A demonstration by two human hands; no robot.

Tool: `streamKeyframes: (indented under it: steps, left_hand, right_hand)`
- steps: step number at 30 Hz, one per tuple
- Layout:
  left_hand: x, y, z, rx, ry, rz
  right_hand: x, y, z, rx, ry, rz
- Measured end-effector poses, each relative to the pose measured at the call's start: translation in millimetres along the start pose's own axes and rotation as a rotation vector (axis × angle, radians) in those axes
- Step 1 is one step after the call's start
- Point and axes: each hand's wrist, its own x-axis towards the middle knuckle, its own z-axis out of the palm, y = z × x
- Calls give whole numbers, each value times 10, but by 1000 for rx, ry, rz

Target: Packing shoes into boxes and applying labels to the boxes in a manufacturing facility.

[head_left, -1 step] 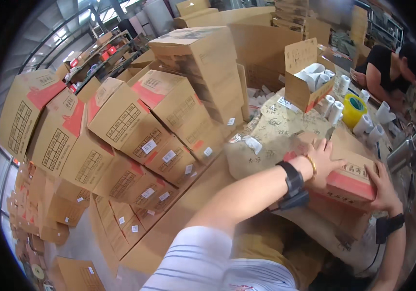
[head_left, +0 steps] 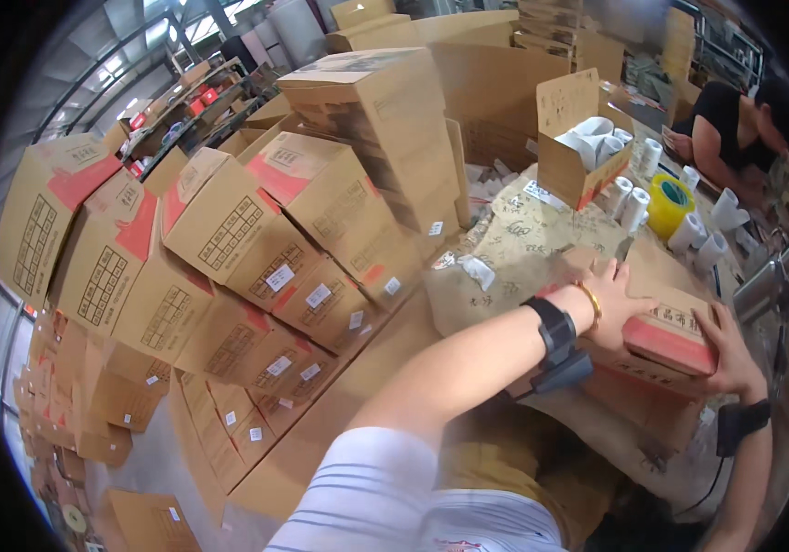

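- My left hand (head_left: pixel 613 308) has its fingers spread apart, resting on the top of a red-and-tan cardboard carton (head_left: pixel 666 346) at the carton's left part.
- My right hand (head_left: pixel 735 359) has thumb and fingers apart, set against the carton's right end; I cannot tell how hard it presses.
- The carton sits between and under my two hands, with a raised brown flap (head_left: pixel 656 265) just beyond my left hand's fingers.
- I wear a gold bracelet (head_left: pixel 589 308) and a black wristband (head_left: pixel 555 333) behind my left hand, and a black wrist strap (head_left: pixel 742 427) behind my right.
- Beyond my left hand, the table (head_left: pixel 514 235) has a brown, scribbled covering, and a crumpled white scrap (head_left: pixel 477 271) lies to that hand's left.
- Farther beyond my left hand stands an open carton (head_left: pixel 555 170) holding white rolls (head_left: pixel 597 138).
- A yellow tape roll (head_left: pixel 670 207) lies beyond both hands, with more white rolls (head_left: pixel 634 210) near it.
- A metal vessel (head_left: pixel 767 287) is just beyond my right hand, to its right.
- Well beyond my right hand, a co-worker (head_left: pixel 735 133) in black leans forward.
- Well to my left hand's left, printed cartons (head_left: pixel 229 225) are stacked high.
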Motion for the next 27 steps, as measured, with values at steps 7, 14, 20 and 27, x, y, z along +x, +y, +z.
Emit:
streamKeyframes:
  steps: [7,14,20,27]
  left_hand:
    - [-227,86,455,46,381,49]
    - [-632,302,911,322,904,403]
    - [-964,504,866,-845,1182,-156]
    - [-1735,552,125,-1175,1335,127]
  right_hand:
    - [-198,-52,484,-208,240,-43]
    - [-1199,750,1557,1636,511,265]
    - [-815,-233,1410,1875,532,-88]
    - [403,-2384,1399,1989,177,-482]
